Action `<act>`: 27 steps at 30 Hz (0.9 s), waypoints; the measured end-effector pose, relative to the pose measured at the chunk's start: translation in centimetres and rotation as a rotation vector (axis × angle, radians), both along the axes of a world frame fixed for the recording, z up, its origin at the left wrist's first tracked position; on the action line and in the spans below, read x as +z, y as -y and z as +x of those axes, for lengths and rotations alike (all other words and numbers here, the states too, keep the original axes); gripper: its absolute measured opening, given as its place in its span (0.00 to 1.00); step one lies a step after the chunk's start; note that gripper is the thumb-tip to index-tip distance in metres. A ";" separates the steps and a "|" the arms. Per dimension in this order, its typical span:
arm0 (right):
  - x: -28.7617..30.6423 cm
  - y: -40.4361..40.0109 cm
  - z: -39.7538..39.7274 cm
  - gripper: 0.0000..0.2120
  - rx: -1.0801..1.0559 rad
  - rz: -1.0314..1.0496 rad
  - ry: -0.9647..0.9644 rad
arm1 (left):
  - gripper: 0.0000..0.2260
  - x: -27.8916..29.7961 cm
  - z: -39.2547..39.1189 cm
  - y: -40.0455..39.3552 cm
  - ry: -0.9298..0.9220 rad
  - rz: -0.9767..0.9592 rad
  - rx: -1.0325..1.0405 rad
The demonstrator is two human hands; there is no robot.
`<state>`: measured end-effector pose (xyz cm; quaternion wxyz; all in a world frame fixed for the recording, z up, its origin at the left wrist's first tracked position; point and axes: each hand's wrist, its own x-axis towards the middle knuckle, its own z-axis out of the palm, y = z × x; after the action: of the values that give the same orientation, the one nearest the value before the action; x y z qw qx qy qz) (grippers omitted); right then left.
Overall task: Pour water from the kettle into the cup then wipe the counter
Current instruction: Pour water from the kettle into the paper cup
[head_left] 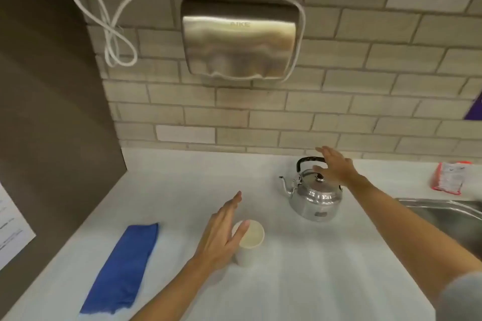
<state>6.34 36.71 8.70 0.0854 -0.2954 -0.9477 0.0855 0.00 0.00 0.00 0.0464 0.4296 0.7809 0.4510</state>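
over on the far left a sheet of paper point(11, 227) with print on it hangs on the dark side panel, and next along a folded blue cloth point(125, 266) lies flat on the white counter point(300, 268), running lengthwise away from the front edge. the left hand point(221, 234) is spread open with fingers straight, holding nothing, just beside the left wall of a pale paper cup point(249, 242) that stands upright; whether the thumb touches its rim i cannot tell. up on the tiled wall hangs a steel hand dryer point(240, 39) with a white cord looped to its left. further right a shiny metal kettle point(314, 197) sits on the counter, spout pointing left, black handle raised. the right hand point(336, 167) hovers open and empty just over that handle. beyond it lie a red-and-white packet point(450, 177) and the edge of a steel sink point(443, 210).
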 end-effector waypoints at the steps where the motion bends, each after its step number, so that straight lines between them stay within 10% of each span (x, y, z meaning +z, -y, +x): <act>1: -0.2 -0.5 0.0 0.34 -0.028 -0.030 0.052 | 0.30 -0.4 0.2 0.0 0.026 0.017 -0.010; 11: -1.1 -3.7 -0.8 0.37 -0.082 -0.480 -0.014 | 0.44 -4.4 3.1 -0.7 0.245 0.040 0.084; 19: -0.8 -4.7 -1.5 0.45 -0.118 -0.487 -0.031 | 0.45 -5.7 3.4 -0.8 0.357 0.099 0.136; 27: -1.0 -5.0 -1.2 0.32 -0.061 -0.472 -0.149 | 0.43 -6.6 3.4 -0.6 0.355 0.125 0.139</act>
<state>5.12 41.70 7.72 0.0863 -0.3284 -0.8833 0.3234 3.38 0.63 -6.62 0.1253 0.2906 0.7588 0.5693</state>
